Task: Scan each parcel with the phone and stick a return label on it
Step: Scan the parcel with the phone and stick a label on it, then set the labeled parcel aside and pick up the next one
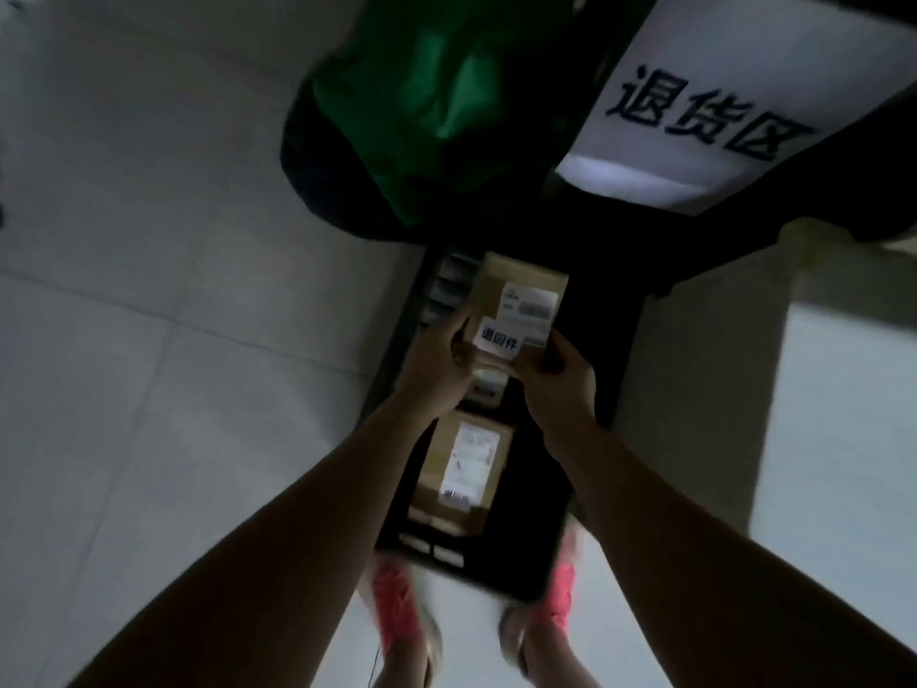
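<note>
Pink shoes, smeared by blur, show at the bottom edge, partly hidden behind a black crate standing on the pale tiled floor. Inside the crate lies a cardboard parcel bearing a white shipping label whose print is too soft to read; whatever lies around it is lost in shadow. Above the crate's far end, both hands hold a small brown box. The left hand wraps its near left edge, and the right hand curls round its near right corner, fingertips hidden. A white return label sits on the box's top face, touching a printed sticker. Beyond, a green bag and a white sign with black characters are cut off at the top.
</note>
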`<state>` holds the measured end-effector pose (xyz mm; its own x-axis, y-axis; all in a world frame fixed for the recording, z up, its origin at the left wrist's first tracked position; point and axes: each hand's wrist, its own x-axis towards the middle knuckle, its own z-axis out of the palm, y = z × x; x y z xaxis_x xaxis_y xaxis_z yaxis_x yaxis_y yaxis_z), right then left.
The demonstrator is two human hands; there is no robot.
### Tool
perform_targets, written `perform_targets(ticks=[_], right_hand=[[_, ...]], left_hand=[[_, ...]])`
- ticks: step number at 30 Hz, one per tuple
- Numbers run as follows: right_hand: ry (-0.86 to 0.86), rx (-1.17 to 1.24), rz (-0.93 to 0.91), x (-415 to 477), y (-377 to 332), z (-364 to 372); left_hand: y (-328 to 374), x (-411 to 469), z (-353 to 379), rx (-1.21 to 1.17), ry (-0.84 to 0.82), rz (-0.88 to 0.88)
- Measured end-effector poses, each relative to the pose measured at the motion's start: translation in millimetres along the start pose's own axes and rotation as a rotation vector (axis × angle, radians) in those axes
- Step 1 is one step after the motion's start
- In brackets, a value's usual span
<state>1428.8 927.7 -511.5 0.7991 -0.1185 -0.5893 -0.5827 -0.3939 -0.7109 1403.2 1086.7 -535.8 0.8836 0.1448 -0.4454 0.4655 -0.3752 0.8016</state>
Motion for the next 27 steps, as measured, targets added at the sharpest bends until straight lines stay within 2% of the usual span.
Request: perform_targets(ticks=[4,7,10,14,17,20,24,27], right_hand=[[-0.018,0.016,-0.098,113,64,41],[0.014,-0.013,-0.087,191,121,64],[0.015,-0.002,-0.079,212,131,68],[0.016,-0.045,-0.107,230,166,69],[-0.047,-0.177,-0.11,209,158,56],[0.024,-0.51,-0.207,173,122,26],[0.05,-0.781,-0.257,88,23,-24],[0.076,-0.836,-0.245,3,-60,-64]], left_hand=[[-91,112,55,-0.036,0.039,0.027],[-158,179,110,-0.074,-0.003,0.023],[-174,194,120,-0.093,0.045,-0.017],[-197,197,134,-0.012,0.041,0.014],[-172,173,116,0.122,0.01,0.015],[-116,142,77,0.524,0.063,0.148],[5,80,5,0.867,0.081,0.335],[105,15,-44,0.99,0.083,0.422]])
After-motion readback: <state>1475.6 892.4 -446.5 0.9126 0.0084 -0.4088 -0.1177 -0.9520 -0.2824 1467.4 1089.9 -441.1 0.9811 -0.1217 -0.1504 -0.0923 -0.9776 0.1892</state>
